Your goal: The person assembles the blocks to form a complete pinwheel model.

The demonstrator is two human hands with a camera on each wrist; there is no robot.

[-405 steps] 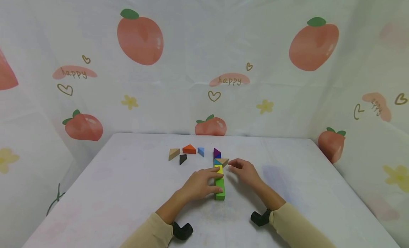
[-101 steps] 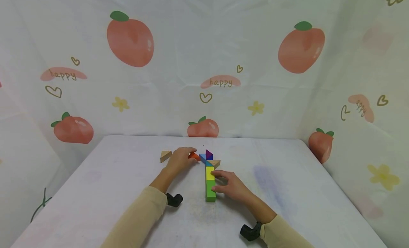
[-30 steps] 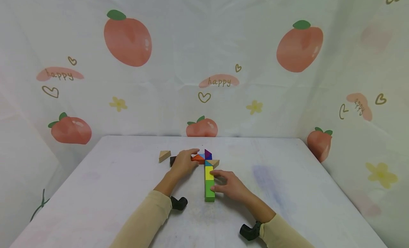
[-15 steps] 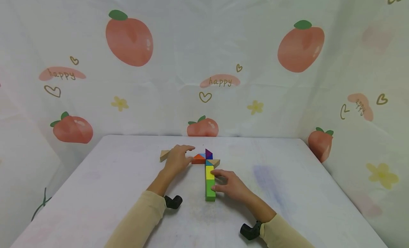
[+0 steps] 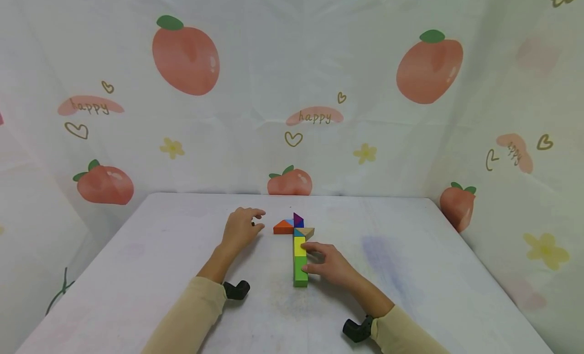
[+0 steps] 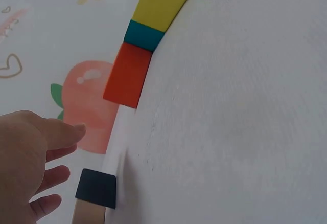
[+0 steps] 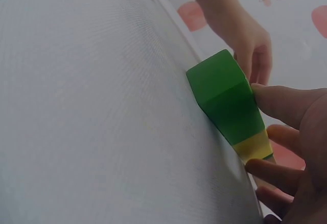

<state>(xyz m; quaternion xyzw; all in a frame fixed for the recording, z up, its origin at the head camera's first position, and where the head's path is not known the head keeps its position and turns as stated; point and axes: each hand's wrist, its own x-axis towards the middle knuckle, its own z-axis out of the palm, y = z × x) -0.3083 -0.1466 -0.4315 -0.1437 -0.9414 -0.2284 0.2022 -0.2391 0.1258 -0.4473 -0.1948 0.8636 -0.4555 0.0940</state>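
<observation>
My left hand (image 5: 242,228) is over the left part of the table with thumb and index finger apart. A sliver of a black block (image 5: 253,223) shows behind it; in the left wrist view the black block (image 6: 96,188) lies beside the fingers, with a plain wood block (image 6: 88,213) behind. My right hand (image 5: 335,262) rests its fingertips on the green block (image 5: 300,273) and the yellow block (image 5: 299,246), which lie in line. Beyond them come a teal triangle (image 5: 298,233), a wood triangle (image 5: 306,233), an orange triangle (image 5: 284,227), a light blue piece (image 5: 289,221) and a purple triangle (image 5: 297,219).
The white table (image 5: 365,303) ends at a cloth backdrop (image 5: 255,115) printed with peaches. Dark cameras (image 5: 358,331) sit at both wrists. A thin green cord (image 5: 61,290) hangs at the left edge.
The orange triangle has been moved right against the row and let go. My left hand has since drawn away left toward the black block. My right hand stays put.
</observation>
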